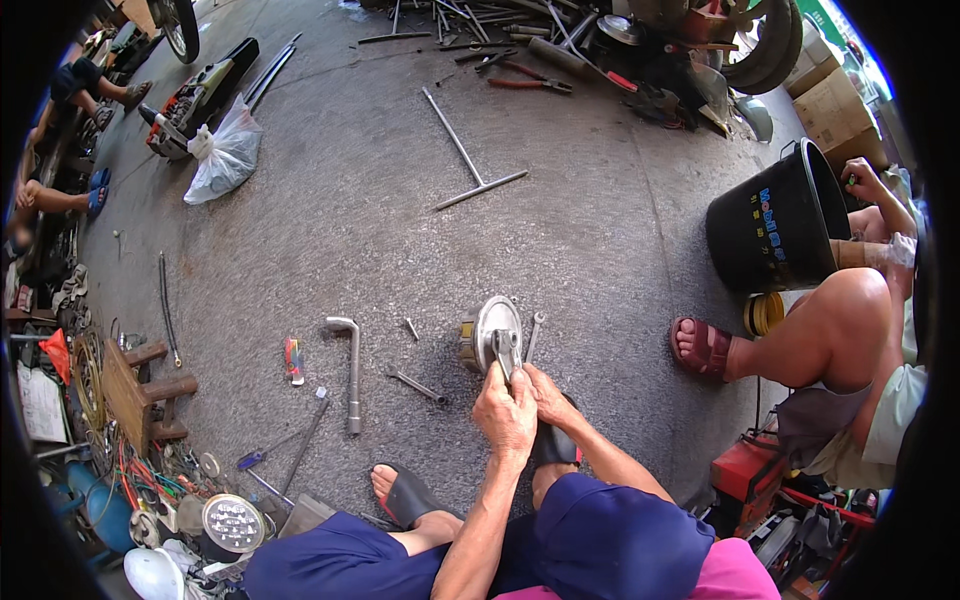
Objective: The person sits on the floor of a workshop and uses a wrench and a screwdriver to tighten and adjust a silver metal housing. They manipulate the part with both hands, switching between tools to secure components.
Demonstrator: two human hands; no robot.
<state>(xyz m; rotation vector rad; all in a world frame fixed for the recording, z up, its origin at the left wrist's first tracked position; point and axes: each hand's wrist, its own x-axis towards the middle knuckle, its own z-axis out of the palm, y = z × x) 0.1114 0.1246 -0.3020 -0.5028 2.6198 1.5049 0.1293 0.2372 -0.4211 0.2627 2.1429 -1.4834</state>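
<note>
In front of my feet, both hands grip a round silver metal plate (500,320), which looks like a drum brake plate. It is tilted on edge, with a yellowish-brown curved part behind it and a short metal arm (507,349) on its face. My left hand (505,412) is closed at the arm's lower end. Beside it, the closed fingers of my right hand (545,393) hold the plate's lower edge; the fingertips are partly hidden. A small wrench (537,335) lies just right of the plate. On its left are a bolt (412,329) and a short socket tool (418,385).
An L-shaped socket wrench (354,380), a small red tube (293,361) and a T-handle wrench (465,155) lie on the floor. At right sits another person near a black bucket (770,225). A wooden stool (135,395) lies tipped at left; tools are piled at the far side.
</note>
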